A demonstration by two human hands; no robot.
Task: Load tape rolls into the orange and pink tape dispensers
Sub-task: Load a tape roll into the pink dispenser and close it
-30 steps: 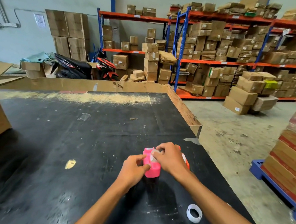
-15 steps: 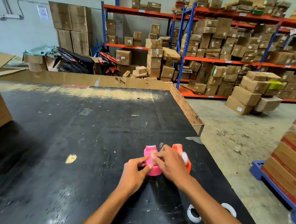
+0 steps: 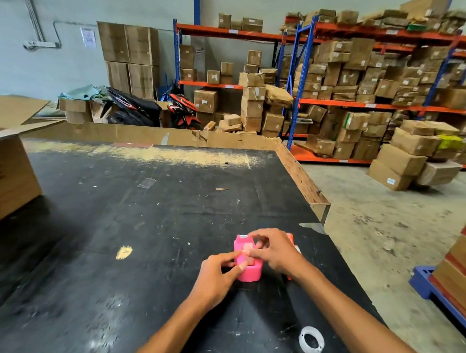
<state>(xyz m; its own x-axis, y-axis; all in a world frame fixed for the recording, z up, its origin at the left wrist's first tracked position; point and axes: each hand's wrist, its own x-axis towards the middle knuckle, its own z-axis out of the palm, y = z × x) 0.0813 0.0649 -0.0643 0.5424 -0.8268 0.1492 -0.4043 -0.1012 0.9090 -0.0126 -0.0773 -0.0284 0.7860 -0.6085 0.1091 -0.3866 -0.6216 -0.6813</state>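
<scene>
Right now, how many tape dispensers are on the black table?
2. The pink dispenser stands between the left hand and right hand; the orange dispenser is just right of it, mostly hidden behind the right hand.

warehouse: steel pallet racks [image 3: 361, 67] w/ cardboard boxes [image 3: 405, 160], concrete floor [image 3: 365, 222], packing table [image 3: 121, 237].
</scene>
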